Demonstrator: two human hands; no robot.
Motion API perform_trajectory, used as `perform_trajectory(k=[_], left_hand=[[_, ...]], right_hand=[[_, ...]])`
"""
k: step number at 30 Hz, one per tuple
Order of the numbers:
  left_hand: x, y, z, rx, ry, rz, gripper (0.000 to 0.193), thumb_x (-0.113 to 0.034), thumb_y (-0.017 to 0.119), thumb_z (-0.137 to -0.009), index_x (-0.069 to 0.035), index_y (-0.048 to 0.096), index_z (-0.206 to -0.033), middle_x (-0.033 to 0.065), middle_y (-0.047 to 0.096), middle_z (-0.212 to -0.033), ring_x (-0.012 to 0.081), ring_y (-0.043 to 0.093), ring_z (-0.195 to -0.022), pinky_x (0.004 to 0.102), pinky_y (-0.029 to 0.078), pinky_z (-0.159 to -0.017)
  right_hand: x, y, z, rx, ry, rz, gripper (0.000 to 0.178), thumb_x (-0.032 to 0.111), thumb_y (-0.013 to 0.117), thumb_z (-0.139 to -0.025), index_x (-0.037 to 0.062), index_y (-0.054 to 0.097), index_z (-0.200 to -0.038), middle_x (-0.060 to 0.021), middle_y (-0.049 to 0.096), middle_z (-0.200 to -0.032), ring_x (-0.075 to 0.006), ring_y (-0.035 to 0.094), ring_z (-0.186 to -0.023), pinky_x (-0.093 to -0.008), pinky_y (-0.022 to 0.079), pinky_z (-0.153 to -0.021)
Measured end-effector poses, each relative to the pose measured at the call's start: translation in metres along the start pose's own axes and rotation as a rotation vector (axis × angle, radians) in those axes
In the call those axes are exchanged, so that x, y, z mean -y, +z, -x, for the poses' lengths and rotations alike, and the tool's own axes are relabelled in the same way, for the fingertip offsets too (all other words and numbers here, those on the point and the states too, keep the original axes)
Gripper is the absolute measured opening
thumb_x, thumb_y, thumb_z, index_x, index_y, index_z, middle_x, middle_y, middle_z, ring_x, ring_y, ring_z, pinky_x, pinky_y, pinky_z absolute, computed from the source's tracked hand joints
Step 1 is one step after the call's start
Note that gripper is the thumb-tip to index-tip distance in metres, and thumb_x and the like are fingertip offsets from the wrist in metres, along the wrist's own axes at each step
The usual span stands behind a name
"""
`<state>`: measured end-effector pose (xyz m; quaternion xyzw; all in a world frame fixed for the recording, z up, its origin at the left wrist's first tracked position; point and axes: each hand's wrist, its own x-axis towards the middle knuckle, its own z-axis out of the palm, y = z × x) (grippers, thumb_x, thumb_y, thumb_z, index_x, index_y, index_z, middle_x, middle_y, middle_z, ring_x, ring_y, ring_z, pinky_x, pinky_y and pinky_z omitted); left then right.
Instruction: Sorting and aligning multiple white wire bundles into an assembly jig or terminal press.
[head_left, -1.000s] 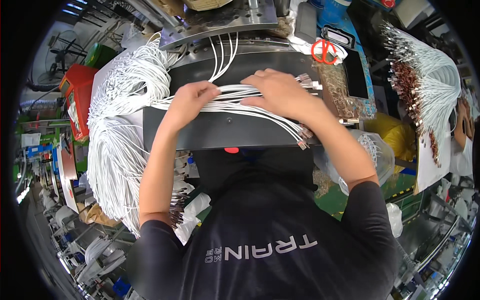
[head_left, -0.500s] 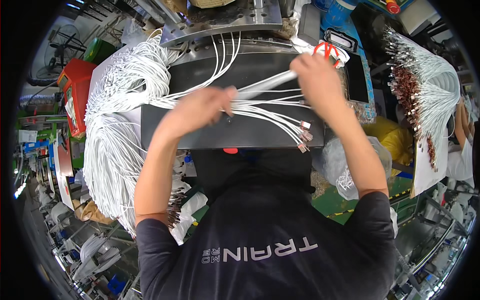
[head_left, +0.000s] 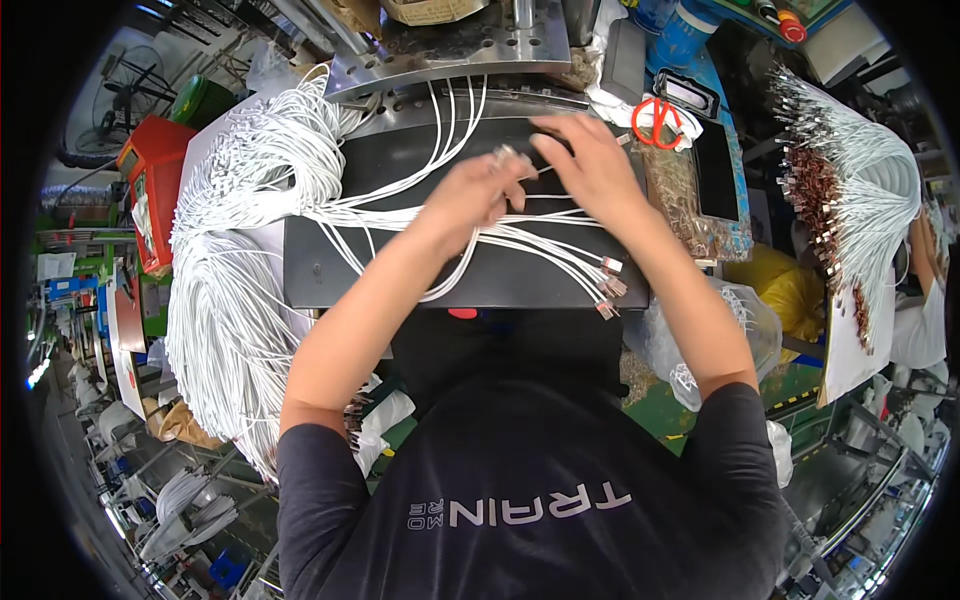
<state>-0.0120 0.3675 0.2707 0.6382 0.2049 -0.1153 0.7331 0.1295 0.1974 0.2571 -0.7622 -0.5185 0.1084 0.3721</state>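
Over the middle of the dark work surface, my left hand point(head_left: 478, 200) is closed round a white cable; pale connector ends point(head_left: 511, 160) show blurred at its fingertips. A loop of cable point(head_left: 462, 272) bends down below that hand. My right hand point(head_left: 596, 172) is just to the right, its fingers and thumb apart, partly smeared by motion. Under both hands, several white cables point(head_left: 545, 238) run across the surface, ending at the right in small white and brownish connectors point(head_left: 610, 280). Other cables point(head_left: 440, 150) curve up toward a metal fixture point(head_left: 450, 52).
At the left hangs a thick bundle of white cables point(head_left: 225, 320), beside a red bin point(head_left: 150, 190). Red-handled scissors point(head_left: 657, 124) lie at the back right, near a blue container point(head_left: 688, 35). A clear plastic bag point(head_left: 745, 335) hangs at the right; another cable bundle point(head_left: 860, 170) lies beyond.
My hands have come closer together: the left moved right and up, the right moved left. The white strand stretched between them is gone, and a cable loop now hangs below my left hand.
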Motion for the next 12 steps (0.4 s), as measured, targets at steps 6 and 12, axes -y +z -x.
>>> perform_trajectory(k=[6, 12], left_hand=[[-0.018, -0.034, -0.026, -0.124, 0.035, 0.498, 0.035, -0.023, 0.057, -0.107, 0.001, 0.059, -0.133, 0.0143, 0.069, -0.116, 0.0171, 0.066, -0.091, 0.0269, 0.055, -0.079], [-0.004, -0.032, -0.022, -0.058, 0.078, 0.476, 0.044, -0.018, 0.061, -0.105, 0.005, 0.05, -0.14, 0.0251, 0.061, -0.138, 0.0322, 0.067, -0.118, 0.0318, 0.058, -0.098]], right_hand=[[0.023, -0.005, -0.006, 0.182, 0.099, 0.164, 0.03, 0.021, 0.063, -0.097, 0.0108, 0.066, -0.126, -0.0137, 0.071, -0.109, -0.0324, 0.064, -0.1, -0.0414, 0.051, -0.093], [-0.03, 0.011, -0.067, -0.13, -0.099, 0.946, 0.043, 0.024, 0.073, -0.092, 0.0164, 0.063, -0.133, -0.0151, 0.066, -0.134, -0.0305, 0.057, -0.131, -0.0344, 0.045, -0.107]])
